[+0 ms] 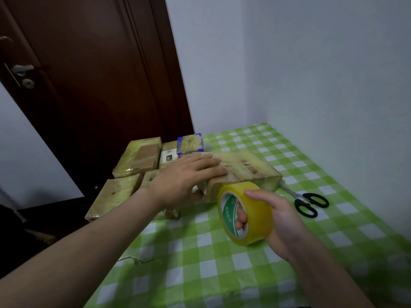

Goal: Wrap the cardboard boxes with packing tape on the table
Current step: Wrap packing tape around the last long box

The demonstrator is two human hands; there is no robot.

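One roll of packing tape (pixel 246 215) is held nearest, clenched in the grip of the right hand (pixel 283 221), whose fingers are passed through the core, above the green checked surface (pixel 222 274). Just beyond, a tape-covered cardboard box (pixel 246 168) is pressed by the left hand (pixel 184 177), its grip released and its fingers laid flat on the top. Black scissors (pixel 310 202) are laid near the box's right end. Further left and behind, more wrapped boxes (pixel 139 156) are gathered at the surface's far left edge, before a dark door (pixel 100 74).

Six taped cardboard boxes (pixel 240 172) (pixel 138 156) (pixel 168 155) (pixel 190 142) (pixel 113 196) (pixel 151 177), one roll of packing tape (pixel 255 210), one pair of scissors (pixel 309 203) and two hands (pixel 186 176) (pixel 282 218)
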